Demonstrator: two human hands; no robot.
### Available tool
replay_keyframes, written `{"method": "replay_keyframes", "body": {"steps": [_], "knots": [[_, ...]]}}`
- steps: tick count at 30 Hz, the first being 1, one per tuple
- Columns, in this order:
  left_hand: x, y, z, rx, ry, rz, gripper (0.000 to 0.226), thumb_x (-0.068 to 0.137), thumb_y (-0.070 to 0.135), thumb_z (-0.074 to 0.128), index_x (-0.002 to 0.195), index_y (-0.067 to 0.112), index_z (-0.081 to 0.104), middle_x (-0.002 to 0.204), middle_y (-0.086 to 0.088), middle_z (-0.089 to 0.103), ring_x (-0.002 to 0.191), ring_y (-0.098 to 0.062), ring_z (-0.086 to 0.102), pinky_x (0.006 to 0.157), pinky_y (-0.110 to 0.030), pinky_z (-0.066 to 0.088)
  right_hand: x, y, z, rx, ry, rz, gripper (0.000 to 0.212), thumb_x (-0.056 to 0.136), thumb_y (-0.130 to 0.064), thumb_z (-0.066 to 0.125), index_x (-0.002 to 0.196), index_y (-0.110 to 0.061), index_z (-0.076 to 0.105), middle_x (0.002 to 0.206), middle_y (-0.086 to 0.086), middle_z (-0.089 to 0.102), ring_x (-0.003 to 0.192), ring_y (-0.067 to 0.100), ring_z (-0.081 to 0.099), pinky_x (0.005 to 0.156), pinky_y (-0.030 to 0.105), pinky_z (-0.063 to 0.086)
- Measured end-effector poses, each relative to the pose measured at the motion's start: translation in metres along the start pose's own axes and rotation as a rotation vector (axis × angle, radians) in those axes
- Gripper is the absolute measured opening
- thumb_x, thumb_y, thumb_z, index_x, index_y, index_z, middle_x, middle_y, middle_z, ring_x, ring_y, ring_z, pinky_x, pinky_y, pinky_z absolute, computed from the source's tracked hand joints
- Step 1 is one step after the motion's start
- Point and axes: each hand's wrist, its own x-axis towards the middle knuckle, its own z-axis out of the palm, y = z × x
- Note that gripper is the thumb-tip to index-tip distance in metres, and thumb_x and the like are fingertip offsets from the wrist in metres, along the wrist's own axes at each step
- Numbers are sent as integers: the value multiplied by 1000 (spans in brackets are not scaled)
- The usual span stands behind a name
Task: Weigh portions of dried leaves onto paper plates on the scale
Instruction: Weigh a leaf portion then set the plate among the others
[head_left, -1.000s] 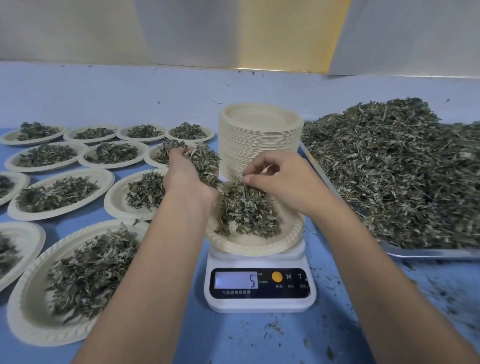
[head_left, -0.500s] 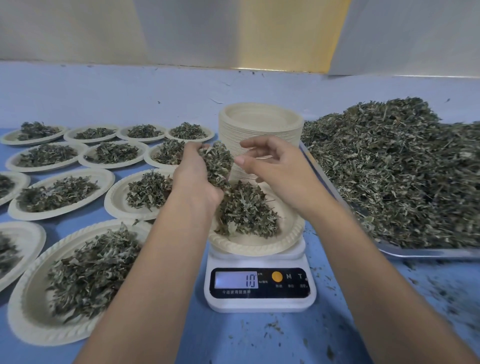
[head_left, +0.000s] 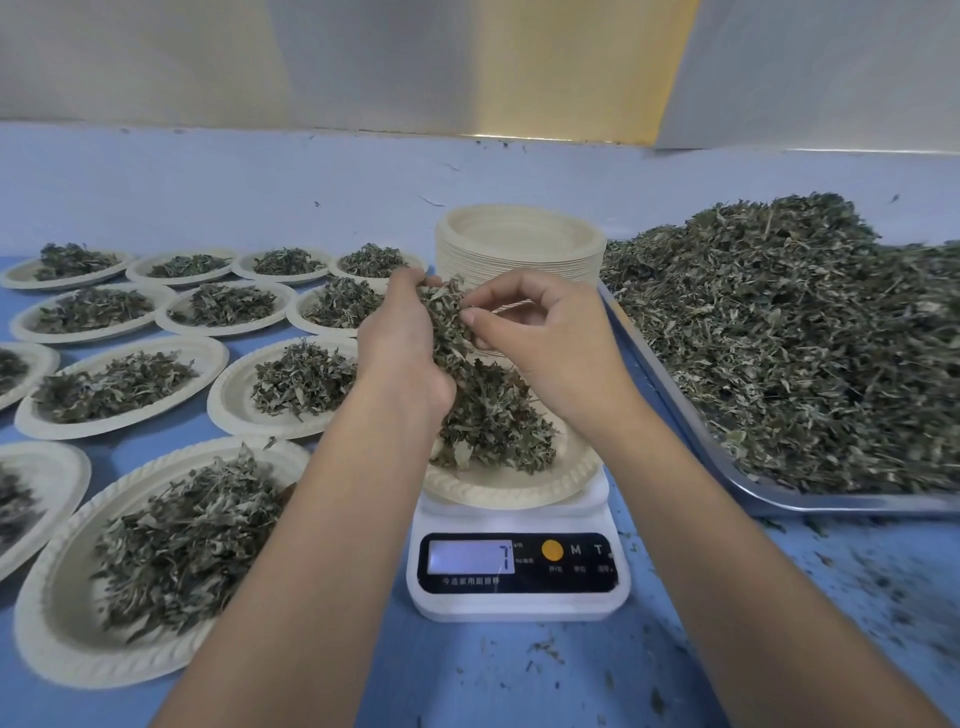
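Observation:
A white digital scale (head_left: 519, 577) stands near the table's front; its display shows 7. On it sits a paper plate (head_left: 511, 486) with a mound of dried leaves (head_left: 491, 421). My left hand (head_left: 400, 348) holds a handful of dried leaves (head_left: 444, 317) above the plate. My right hand (head_left: 540, 332) reaches across from the right and pinches leaves from that handful with thumb and fingertips.
A stack of empty paper plates (head_left: 522, 244) stands behind the scale. A metal tray (head_left: 727, 467) heaped with loose dried leaves (head_left: 800, 332) fills the right side. Several filled plates (head_left: 176, 540) cover the blue table (head_left: 519, 675) on the left. Leaf crumbs lie at front right.
My right hand rose from the plate's mound to the handful in my left hand and now pinches it. My left hand lifted slightly. The display went from 5 to 10 to 7.

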Motion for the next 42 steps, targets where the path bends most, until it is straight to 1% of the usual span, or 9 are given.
{"method": "replay_keyframes", "body": {"steps": [4,9,13,22,25,32,34,37,42], "knots": [[0,1,-1,-4,-1,-16,27,89,36,52,66,22,53,63,3,59,48,-16,55,54,-24,43,1,0,1,37,37,29,19,80,-1,70,74,-19,67,67,-4,68,62,8,63,72,33,56],[2,2,-4,-13,-11,-68,28,89,40,51,67,22,52,66,3,62,53,-17,58,52,-25,45,3,1,-1,202,71,61,20,82,7,66,74,-11,64,66,0,65,59,5,63,62,15,53],[-1,4,-5,-52,-11,-75,27,89,36,52,67,22,52,49,3,59,34,-15,55,41,-23,47,5,2,-3,222,64,70,19,82,6,67,74,-11,65,64,-3,65,60,6,64,63,15,53],[-7,4,-2,-158,-100,-107,22,93,28,49,74,16,49,45,1,55,31,-13,51,39,-13,41,2,4,0,56,16,70,19,83,-7,70,77,-25,73,71,-10,70,69,2,61,77,27,54],[-11,7,-3,-203,-152,-135,27,93,26,46,69,14,49,43,-1,55,30,-12,51,39,-12,41,1,0,-1,140,50,112,19,90,-9,61,86,-23,73,83,-3,71,74,5,61,73,21,53],[-14,10,-2,-445,-165,-176,32,96,25,42,70,8,51,42,-6,55,44,-16,50,43,-13,43,6,-5,10,643,182,376,17,97,-11,46,109,-10,59,111,7,61,111,18,59,97,27,48],[-17,8,1,-503,-188,-199,33,96,27,43,72,7,54,45,-8,58,37,-16,54,40,-15,44,4,-8,20,763,176,441,14,97,-15,47,100,-9,59,103,4,65,100,12,63,85,20,51],[-21,2,8,-570,-228,-219,38,96,30,40,71,6,54,47,-12,58,36,-19,57,39,-21,49,1,-9,31,893,178,496,26,97,-15,47,76,-9,60,61,-3,67,56,5,64,56,16,52],[-22,-5,15,-531,-182,-189,29,92,33,39,81,11,55,72,-9,59,59,-22,55,56,-25,47,1,-14,31,963,313,587,33,98,-21,46,118,1,61,108,10,63,95,19,56,94,33,46]]}}
